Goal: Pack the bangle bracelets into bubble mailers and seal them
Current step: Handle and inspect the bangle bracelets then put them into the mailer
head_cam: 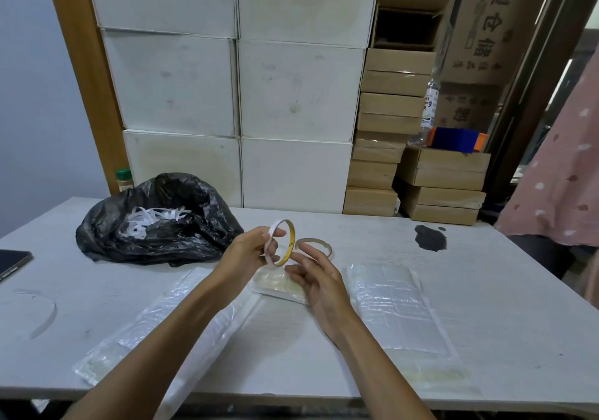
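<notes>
Head view: we are pinching the bangle [289, 245] by its rim in our left hand [248, 251] above the table [486, 274], right hand [319, 282] hovering slack-fingered beside it; we are judging it light, rigid, slick.

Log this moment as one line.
left hand: holds white-yellow ring | right hand: open, near ring | bubble mailers: flat on table

Bag [162, 225] back-left on table [486, 306]; left mailer stack [146, 322], right mailer stack [395, 306] in front, packet [278, 285] between; boxes [291, 95] behind table
</notes>
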Available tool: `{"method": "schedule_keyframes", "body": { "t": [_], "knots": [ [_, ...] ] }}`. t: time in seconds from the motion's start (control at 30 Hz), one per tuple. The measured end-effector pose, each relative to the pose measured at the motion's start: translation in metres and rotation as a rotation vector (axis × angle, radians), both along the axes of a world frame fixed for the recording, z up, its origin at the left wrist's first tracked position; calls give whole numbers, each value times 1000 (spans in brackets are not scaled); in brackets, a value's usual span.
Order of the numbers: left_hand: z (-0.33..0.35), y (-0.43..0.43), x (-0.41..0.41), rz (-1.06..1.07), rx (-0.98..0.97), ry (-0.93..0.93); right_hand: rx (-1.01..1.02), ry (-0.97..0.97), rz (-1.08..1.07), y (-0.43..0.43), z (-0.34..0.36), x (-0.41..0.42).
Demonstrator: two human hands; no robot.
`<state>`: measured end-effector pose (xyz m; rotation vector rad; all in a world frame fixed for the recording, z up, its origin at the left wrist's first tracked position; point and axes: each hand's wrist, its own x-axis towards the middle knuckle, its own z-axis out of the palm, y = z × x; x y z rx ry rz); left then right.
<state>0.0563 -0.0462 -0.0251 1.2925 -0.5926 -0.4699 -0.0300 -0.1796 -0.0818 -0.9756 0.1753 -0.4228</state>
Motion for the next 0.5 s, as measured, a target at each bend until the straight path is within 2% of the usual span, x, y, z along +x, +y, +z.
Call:
{"method": "schedule_keyframes", "body": {
  "t": [0.13, 0.3, 0.5],
  "knots": [
    [1, -3, -2, 28, -94, 153, -38, 16, -4, 2, 0, -1],
    [-9, -3, 0, 18, -155, 139, -6, -21, 9, 2, 2, -3],
    [-13, -1, 1, -101, -182, 156, 15, -16, 33, 0, 0, -3]
  ]
}}
